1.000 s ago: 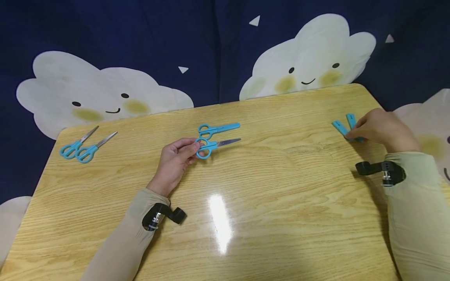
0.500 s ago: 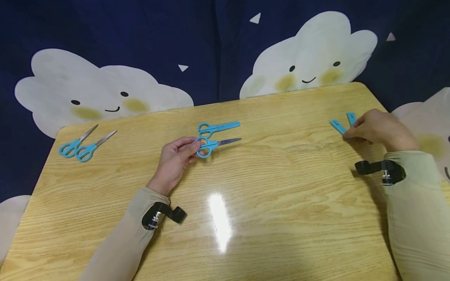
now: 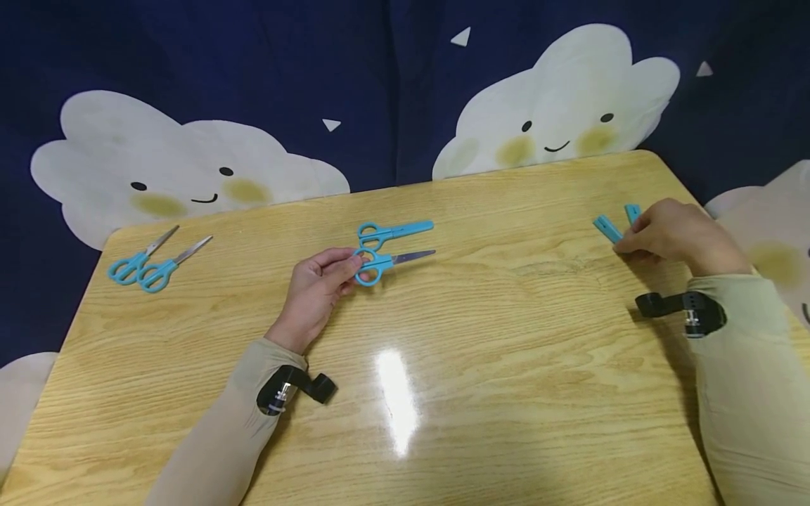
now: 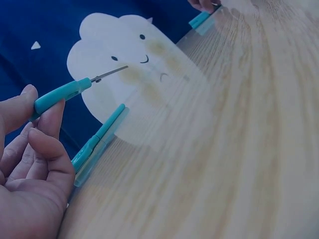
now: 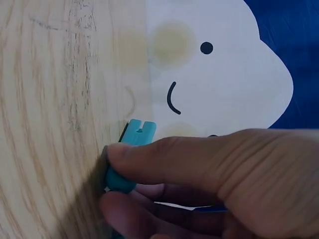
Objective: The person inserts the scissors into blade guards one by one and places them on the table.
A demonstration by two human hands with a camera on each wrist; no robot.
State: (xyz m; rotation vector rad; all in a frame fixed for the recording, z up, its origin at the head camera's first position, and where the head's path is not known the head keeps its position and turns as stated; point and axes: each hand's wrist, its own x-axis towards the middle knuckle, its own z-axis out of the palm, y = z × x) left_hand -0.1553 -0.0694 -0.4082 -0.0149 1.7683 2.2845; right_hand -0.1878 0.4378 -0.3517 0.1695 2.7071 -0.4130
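My left hand (image 3: 316, 284) pinches blue-handled scissors (image 3: 382, 261) by a finger loop between thumb and fingers. Their metal blade is bare and points right; in the left wrist view these scissors (image 4: 62, 95) are raised off the table. My right hand (image 3: 686, 239), at the far right of the table, pinches a blue blade cover (image 3: 607, 229). In the right wrist view this cover (image 5: 135, 134) shows a notched end beyond the thumb, its other end partly hidden by fingers. A second blue cover (image 3: 632, 213) lies just behind, half hidden by the hand.
Behind the left hand lie scissors with a blue cover on the blade (image 3: 405, 230). Two more bare-bladed scissors, the left one (image 3: 129, 268) and the right one (image 3: 159, 273), lie at the table's left. A dark curtain (image 3: 380, 84) with clouds hangs behind the wooden table (image 3: 506, 365).
My right hand has shifted slightly left with the pinched cover, and its fingers now hide more of both covers. The left hand and its scissors stay nearly still.
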